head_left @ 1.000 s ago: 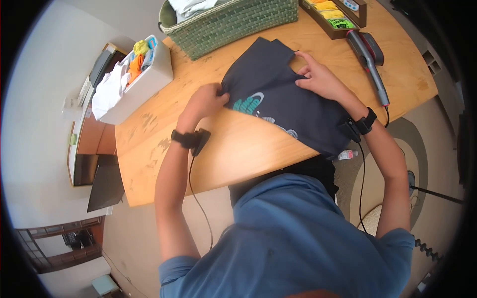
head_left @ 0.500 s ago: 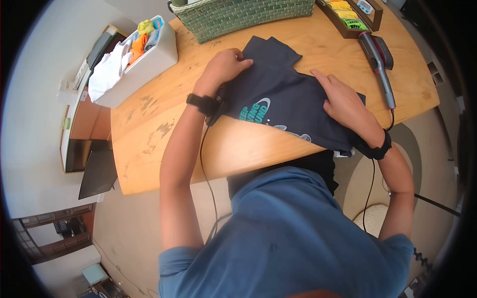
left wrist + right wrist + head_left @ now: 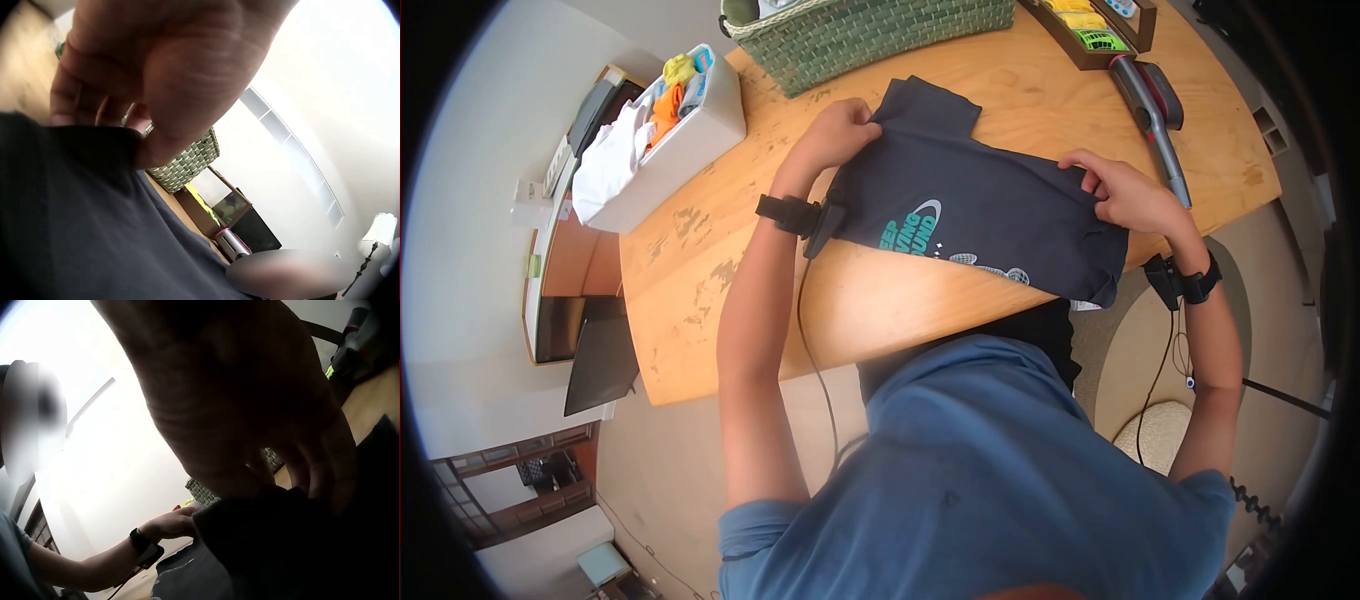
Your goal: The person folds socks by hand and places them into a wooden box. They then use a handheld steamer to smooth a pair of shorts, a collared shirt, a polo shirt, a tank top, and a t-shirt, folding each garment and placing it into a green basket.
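A dark T-shirt (image 3: 990, 195) with a teal and white print lies on the wooden table, its lower edge along the table's front edge. At its upper left edge, my left hand (image 3: 837, 135) pinches the fabric; in the left wrist view the thumb and fingers of the left hand (image 3: 156, 69) hold a fold of dark cloth (image 3: 81, 206). My right hand (image 3: 1135, 195) is at the shirt's right end, fingers curled onto the cloth. The right wrist view shows the right hand (image 3: 250, 406) gripping the dark fabric (image 3: 269, 544), its fingertips partly hidden.
Behind the shirt stands a green woven basket (image 3: 880, 45). A white bin (image 3: 700, 130) with clothes is at the left. At the back right are a brown box (image 3: 1090, 45) with yellow items and a grey handheld appliance (image 3: 1150, 125). Cables hang from both wrists.
Since a second ago, my left hand has moved up along the shirt's left edge and my right hand has gone right and down to its right end. The shirt lies more spread out.
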The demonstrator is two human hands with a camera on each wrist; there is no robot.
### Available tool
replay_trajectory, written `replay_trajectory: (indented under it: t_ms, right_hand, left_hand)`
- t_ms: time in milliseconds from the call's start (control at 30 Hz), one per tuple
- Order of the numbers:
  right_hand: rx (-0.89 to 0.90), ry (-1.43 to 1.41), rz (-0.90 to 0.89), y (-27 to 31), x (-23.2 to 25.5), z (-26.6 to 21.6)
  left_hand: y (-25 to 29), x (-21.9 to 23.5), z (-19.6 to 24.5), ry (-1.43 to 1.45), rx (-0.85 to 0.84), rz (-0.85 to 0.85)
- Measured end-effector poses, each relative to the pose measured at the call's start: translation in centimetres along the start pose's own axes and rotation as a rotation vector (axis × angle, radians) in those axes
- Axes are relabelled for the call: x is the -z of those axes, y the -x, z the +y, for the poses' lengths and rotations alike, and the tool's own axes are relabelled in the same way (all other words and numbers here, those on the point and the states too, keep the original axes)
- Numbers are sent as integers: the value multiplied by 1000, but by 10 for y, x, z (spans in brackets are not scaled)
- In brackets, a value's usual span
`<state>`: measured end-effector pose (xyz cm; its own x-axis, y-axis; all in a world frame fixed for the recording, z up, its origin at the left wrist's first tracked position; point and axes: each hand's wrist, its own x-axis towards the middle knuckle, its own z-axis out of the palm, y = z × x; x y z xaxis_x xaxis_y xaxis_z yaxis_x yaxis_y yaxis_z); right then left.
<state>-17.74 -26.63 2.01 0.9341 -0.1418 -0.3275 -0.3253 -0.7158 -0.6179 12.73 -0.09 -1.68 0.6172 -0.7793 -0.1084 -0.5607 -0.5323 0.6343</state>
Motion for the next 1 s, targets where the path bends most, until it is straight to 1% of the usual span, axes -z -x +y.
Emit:
replay_trajectory:
  t_ms: [67, 167, 233, 267, 300, 367, 467, 567, 600, 700, 733, 833, 867, 967, 1000]
  right_hand:
    - [3, 66, -32, -2, 7, 11]
    - [-6, -16, -19, -14, 14, 36]
    - [-1, -75, 101, -15, 11, 47]
    - [4, -105, 160, -15, 10, 49]
    - [-5, -165, 149, -11, 9, 49]
    - [-20, -284, 124, 4, 9, 30]
    - [-22, -17, 123, 10, 7, 32]
    - [92, -242, 376, 3, 7, 65]
    - [69, -222, 480, 4, 6, 70]
    - [-76, -91, 513, 28, -8, 40]
    - [-93, 53, 562, 36, -13, 38]
    - [-212, 171, 570, 65, -28, 18]
    - [-264, 213, 507, 72, -34, 8]
    - [-264, 306, 453, 84, -59, 8]
    - [-219, 321, 501, 86, -66, 12]
  left_hand:
    - [0, 2, 3, -69, 30, -40]
    - [-5, 0, 0, -157, 30, -64]
    - [-6, 1, 1, -160, 52, -93]
    - [-6, 2, 2, -162, 65, -105]
    - [-6, 0, -2, -151, 35, -84]
    - [-6, -4, -9, -126, -22, -39]
    - [-2, -4, 0, -110, 17, -25]
    - [-2, -5, -5, -67, 21, -46]
    - [-3, -6, -7, -67, 30, -46]
    - [-2, -7, -10, -66, 34, -28]
    - [0, -8, -11, -54, 25, -13]
    - [3, -9, -11, -75, 7, 4]
    - [2, -9, -11, -97, -4, 6]
    - [3, -12, -11, -91, -1, 38]
    - [2, -12, -11, -95, -1, 23]
